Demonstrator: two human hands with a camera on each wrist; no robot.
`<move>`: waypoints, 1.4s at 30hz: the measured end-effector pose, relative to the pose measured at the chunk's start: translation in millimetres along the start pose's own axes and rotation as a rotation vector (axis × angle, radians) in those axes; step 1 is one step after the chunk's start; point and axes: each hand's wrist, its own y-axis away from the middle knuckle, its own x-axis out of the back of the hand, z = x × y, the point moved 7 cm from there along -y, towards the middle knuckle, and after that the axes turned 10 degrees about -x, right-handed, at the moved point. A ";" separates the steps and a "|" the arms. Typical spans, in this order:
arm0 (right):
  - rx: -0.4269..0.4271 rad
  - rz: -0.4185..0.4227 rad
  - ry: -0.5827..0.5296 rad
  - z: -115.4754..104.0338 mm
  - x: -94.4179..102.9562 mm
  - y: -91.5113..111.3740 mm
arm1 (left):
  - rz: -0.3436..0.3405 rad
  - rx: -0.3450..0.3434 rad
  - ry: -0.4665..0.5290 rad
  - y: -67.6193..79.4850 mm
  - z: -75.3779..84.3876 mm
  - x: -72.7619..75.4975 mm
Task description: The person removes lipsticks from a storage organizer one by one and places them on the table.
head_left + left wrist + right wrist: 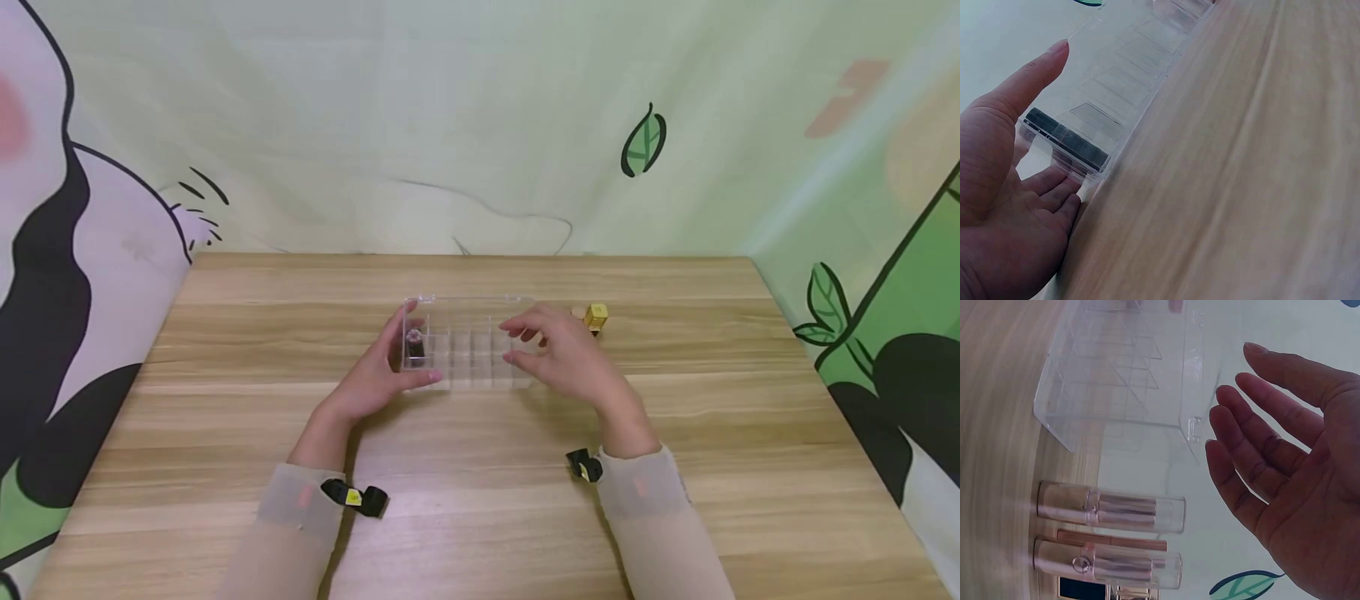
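A clear plastic divided box (471, 385) stands on the wooden table, split into several compartments. One dark tube with a pinkish patterned top (416, 346), likely a lipstick, is upright in its left end; the left wrist view shows the same dark tube (1066, 139) through the wall. My left hand (375, 375) holds that end, thumb along the front and fingers round the side and back. My right hand (562, 354) is over the box's right end with loosely bent fingers. In the right wrist view the right hand (1291, 450) holds nothing and is apart from the box.
Right of the box, two clear-capped lipstick tubes (1125, 512) stand side by side in the right wrist view. Behind them are a slim pink tube (1138, 542) and a gold-edged dark item (1083, 589). A gold-topped tube (596, 317) shows beyond my right hand. A printed cloth (480, 125) hangs behind the table.
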 end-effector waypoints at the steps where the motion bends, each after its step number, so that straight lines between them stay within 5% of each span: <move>1: 0.000 -0.002 -0.003 -0.3 -1.1 -0.5 | -0.001 0.001 0.005 0.0 -0.2 -0.2; 42: 0.005 -0.101 0.010 -44.4 -63.4 -40.9 | 0.009 0.011 -0.027 -0.3 -6.0 2.2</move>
